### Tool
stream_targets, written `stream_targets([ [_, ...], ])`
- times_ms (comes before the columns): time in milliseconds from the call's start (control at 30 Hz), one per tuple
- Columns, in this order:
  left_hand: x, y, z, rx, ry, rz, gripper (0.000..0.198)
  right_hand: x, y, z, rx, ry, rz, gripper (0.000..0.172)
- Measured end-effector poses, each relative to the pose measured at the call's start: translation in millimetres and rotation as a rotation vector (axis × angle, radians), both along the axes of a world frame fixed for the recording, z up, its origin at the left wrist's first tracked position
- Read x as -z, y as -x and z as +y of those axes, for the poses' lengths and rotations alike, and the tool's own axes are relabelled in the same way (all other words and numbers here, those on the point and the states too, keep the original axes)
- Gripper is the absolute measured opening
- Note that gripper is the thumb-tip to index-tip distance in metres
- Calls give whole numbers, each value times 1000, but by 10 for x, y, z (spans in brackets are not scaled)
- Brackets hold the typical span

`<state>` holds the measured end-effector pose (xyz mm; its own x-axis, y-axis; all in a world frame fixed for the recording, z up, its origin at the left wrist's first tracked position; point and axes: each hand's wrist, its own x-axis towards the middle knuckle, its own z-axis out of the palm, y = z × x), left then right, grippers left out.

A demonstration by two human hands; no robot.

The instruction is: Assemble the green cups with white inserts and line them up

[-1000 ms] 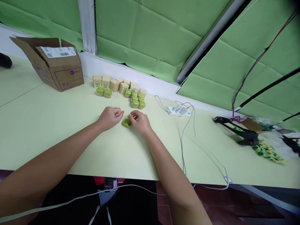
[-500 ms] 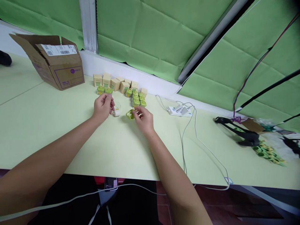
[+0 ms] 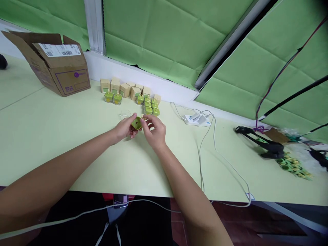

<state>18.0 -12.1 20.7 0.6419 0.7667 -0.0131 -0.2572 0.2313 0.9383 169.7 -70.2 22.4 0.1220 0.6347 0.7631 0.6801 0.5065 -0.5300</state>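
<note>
Leftmost of our two, the left hand [image 3: 124, 129] has come across to the green cap [image 3: 136, 123], which half a second ago only our right hand [image 3: 155, 131] held. That puts both hands at one piece, so we judge the cap itself is now being handled. It is held above the counter [image 3: 143, 171], tilted with its hollow side towards us: glossy, squarish with rounded corners, a small dark slot in its floor. Our left hand is partly curled, thumb on the near-left rim and fingers beneath; whether its palm hides anything else, we cannot tell. Our right hand is half closed, thumb and fingertips seemingly touching the cap's right edge. Just left of and beyond the cap lies a clear piece [image 3: 124, 114]. Farther beyond the cap stand green-topped containers [image 3: 148, 110], then small boxes [image 3: 125, 90]. Well left is a carton [image 3: 73, 77]; well right, a power strip [image 3: 196, 120].
</note>
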Motion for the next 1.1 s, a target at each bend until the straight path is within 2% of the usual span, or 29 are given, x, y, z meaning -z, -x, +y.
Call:
stream_targets([
  [167, -39, 16, 19, -58, 60, -34, 52, -67, 6, -35, 11, -15, 66, 16],
  [333, -35, 23, 45, -106, 58, -66, 51, -34, 8, -21, -29, 96, -24, 16],
  [433, -21, 27, 49, -99, 40, -84, 51, -9, 1, -6, -26, 141, -47, 17],
  [800, 48, 23, 55, -50, -60, -108, 46, 48, 6, 9, 17, 139, -55, 20],
  [1100, 19, 29, 46, -39, -17, -122, 46, 5, 68, -30, 96, 201, 17, 21],
])
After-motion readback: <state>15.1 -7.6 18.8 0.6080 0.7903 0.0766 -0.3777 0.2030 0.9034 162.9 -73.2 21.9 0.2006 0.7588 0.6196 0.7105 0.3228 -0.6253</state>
